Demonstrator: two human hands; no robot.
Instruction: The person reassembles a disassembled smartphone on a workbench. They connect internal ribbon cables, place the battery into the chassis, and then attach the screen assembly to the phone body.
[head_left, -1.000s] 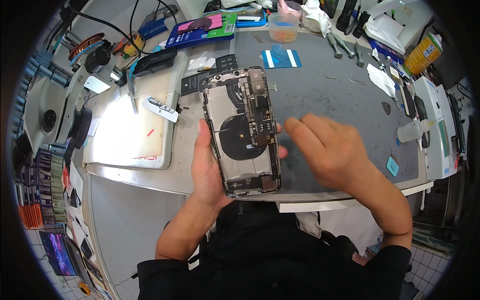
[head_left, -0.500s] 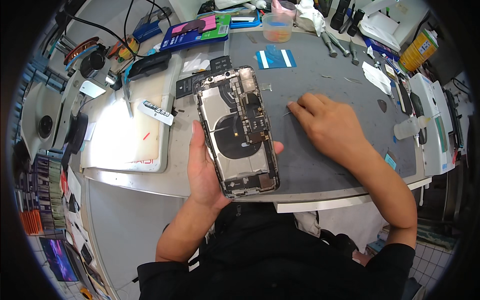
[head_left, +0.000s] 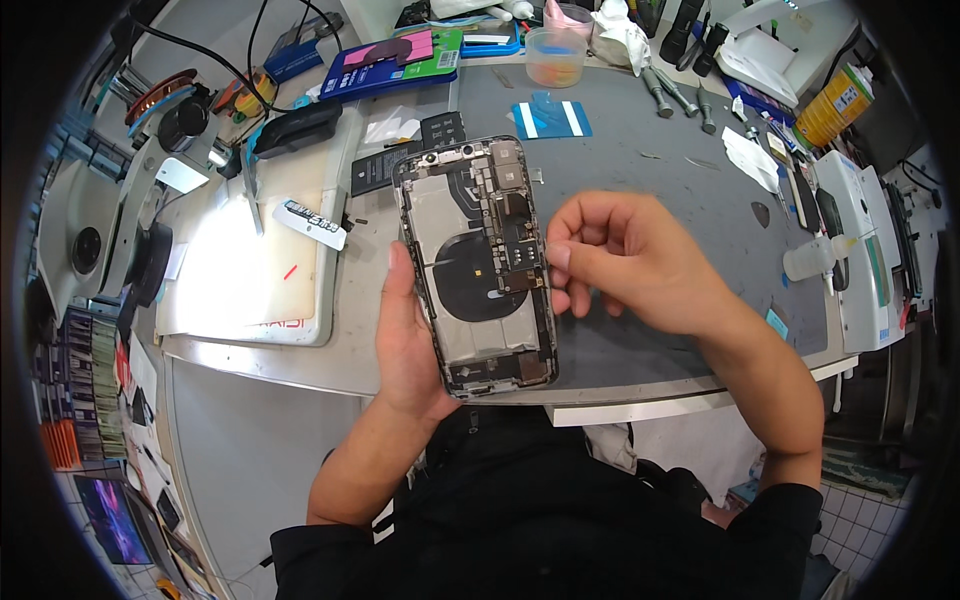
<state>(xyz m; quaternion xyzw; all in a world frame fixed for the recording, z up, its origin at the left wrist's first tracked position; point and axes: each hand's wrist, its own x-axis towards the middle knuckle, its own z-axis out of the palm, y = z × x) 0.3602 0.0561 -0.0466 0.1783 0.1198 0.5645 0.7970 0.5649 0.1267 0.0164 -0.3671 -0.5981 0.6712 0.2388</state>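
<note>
An opened smartphone (head_left: 465,270) rests in my left hand (head_left: 410,350), tilted slightly, with its insides facing up. Its circuit board (head_left: 515,235), pale metal plates and a dark round patch are exposed. The left thumb lies along the phone's left edge; the fingers pass beneath and are mostly hidden. My right hand (head_left: 630,265) is at the phone's right edge, thumb and forefinger pinched together beside the board. Whatever sits in that pinch, if anything, is too small to make out. Beyond the phone's top left lie two dark flat battery-like packs (head_left: 442,130).
A grey work mat (head_left: 660,350) covers much of the bench. To the left are a brightly lit pale pad (head_left: 240,270) and a microscope-like device (head_left: 100,240). Several screwdrivers (head_left: 657,92), a clear tub (head_left: 556,60) and a blue card (head_left: 552,119) lie at the back. A small bottle (head_left: 812,258) stands right.
My right hand has come up off the mat, moving left to the phone's right edge. Earlier a thin sliver showed at its fingertips. The left hand and phone have barely moved.
</note>
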